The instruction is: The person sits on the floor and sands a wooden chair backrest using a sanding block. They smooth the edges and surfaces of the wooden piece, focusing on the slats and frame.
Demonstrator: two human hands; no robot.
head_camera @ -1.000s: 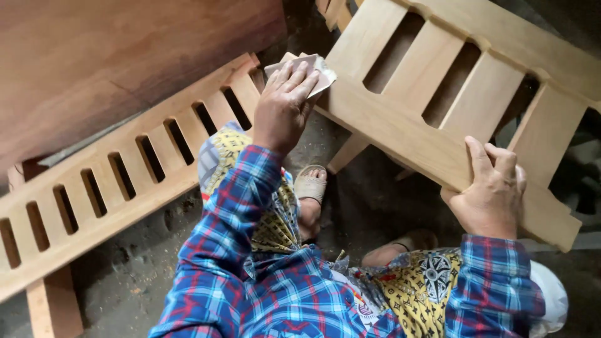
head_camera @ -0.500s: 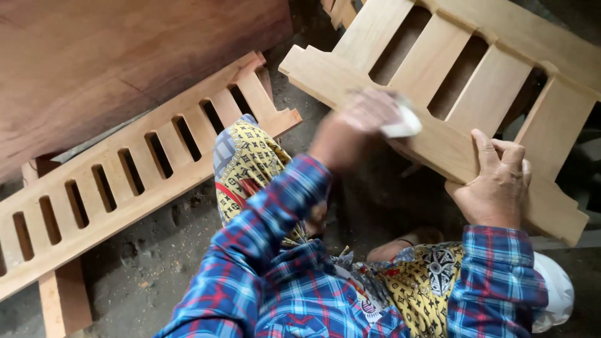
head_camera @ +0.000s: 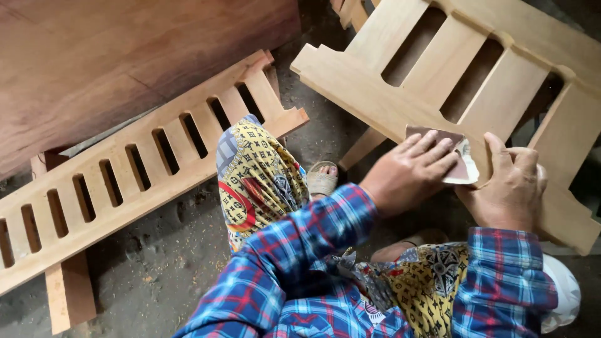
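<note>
A pale slatted wooden panel (head_camera: 375,94) lies tilted across my lap at the upper right. My left hand (head_camera: 410,172) presses a folded sheet of sandpaper (head_camera: 460,156) flat on the panel's lower rail, fingers spread over it. Right beside it, my right hand (head_camera: 510,188) grips the same rail's edge, thumb on top. The two hands almost touch. Both arms wear blue and red plaid sleeves.
A second long slatted panel (head_camera: 144,169) rests on the dusty floor at the left, over a wooden block (head_camera: 69,294). A large reddish board (head_camera: 113,56) fills the upper left. My sandalled foot (head_camera: 322,178) and yellow patterned cloth (head_camera: 256,175) are below.
My left hand has slid the sandpaper along the rail from its far left end down to beside my right hand. The right hand has kept its grip.
</note>
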